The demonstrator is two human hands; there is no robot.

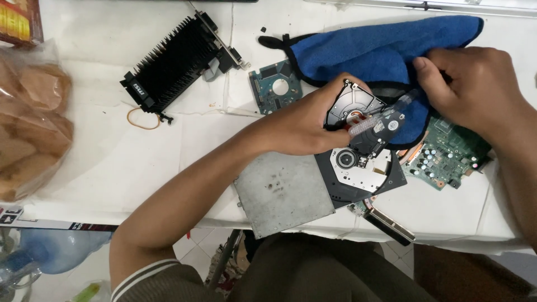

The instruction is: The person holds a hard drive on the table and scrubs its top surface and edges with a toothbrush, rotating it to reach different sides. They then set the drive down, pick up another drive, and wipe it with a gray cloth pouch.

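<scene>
Gripping opened hard drive, left hand; right hand pinching blue cloth.

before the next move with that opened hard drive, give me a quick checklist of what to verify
1. Left hand gripping the opened hard drive: ok.
2. Right hand on the blue cloth: ok, fingers pinch its edge.
3. Drive platter exposed and free of the cloth: ok, cloth lies behind it.
4. Optical drive under the work fully on the table: not ok, its metal case juts past the front edge.
5. Green circuit board lying flat: cannot tell, partly covered.
6. Small clear tool near the drive held firmly: cannot tell, blurred.
</scene>
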